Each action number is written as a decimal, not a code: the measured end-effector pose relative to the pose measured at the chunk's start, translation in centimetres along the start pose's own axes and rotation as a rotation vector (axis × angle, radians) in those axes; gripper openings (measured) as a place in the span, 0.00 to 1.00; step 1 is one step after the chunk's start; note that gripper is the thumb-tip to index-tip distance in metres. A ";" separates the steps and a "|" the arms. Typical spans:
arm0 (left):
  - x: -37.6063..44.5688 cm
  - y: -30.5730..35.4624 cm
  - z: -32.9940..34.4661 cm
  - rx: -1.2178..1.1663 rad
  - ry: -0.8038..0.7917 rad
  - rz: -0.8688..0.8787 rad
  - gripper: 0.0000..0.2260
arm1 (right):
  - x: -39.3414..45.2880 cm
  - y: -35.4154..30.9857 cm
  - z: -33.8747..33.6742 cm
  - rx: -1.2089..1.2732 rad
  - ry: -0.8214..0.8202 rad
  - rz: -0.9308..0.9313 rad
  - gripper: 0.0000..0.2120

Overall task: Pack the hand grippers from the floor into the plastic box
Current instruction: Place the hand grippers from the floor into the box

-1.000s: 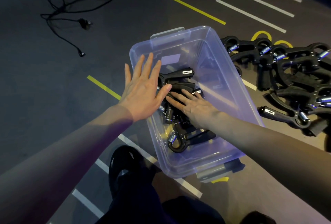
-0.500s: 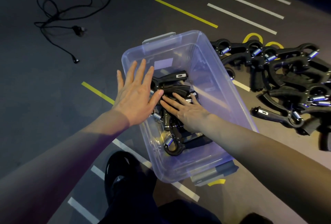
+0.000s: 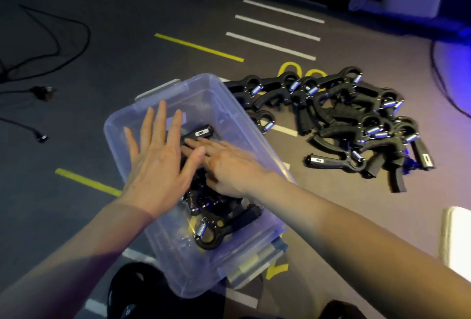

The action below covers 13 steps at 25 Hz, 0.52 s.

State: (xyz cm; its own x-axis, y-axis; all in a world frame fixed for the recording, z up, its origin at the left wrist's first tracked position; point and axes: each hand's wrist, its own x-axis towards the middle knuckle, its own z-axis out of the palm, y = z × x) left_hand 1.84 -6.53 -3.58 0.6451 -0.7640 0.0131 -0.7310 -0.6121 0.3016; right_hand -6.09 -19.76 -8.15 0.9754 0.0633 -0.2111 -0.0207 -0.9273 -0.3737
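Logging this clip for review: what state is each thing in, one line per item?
plastic box: open, no lid, partly filled.
hand grippers in the box: loosely piled.
pile of hand grippers: on the floor right of the box, unpacked.
left hand: fingers spread flat over the box.
right hand: flat, inside the box on the grippers; blurred.
cable: loose on the floor.

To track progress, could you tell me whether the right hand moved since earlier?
Yes: right hand slid toward the far end of the plastic box, nearer the labelled handle.

right hand [image 3: 229, 168] slid toward left hand [image 3: 158, 165]
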 end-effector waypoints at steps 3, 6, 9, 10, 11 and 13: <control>0.6 4.9 0.1 -0.093 0.081 0.145 0.34 | -4.5 1.6 -2.4 0.135 0.441 0.053 0.30; 0.8 9.2 1.2 -0.136 0.069 0.277 0.33 | -9.5 4.7 -3.2 0.067 0.669 0.163 0.28; 0.9 12.2 3.3 -0.078 -0.023 0.377 0.35 | -13.9 9.2 -2.2 0.003 0.688 0.456 0.32; 1.0 12.9 4.0 -0.047 -0.052 0.399 0.36 | -15.2 10.8 -1.6 -0.015 0.686 0.579 0.32; 1.2 13.4 4.9 -0.017 -0.081 0.413 0.37 | -16.4 12.3 -1.2 -0.015 0.688 0.704 0.32; 1.6 14.0 6.3 0.049 -0.132 0.439 0.38 | -18.3 15.0 -0.6 0.062 0.685 0.932 0.31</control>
State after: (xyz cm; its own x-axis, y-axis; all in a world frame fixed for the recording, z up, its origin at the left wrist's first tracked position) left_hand -8.80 -17.58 -5.39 0.2403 -0.9707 0.0072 -0.9406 -0.2310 0.2487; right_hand -24.12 -35.05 -9.39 0.4899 -0.8662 0.0985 -0.7865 -0.4879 -0.3786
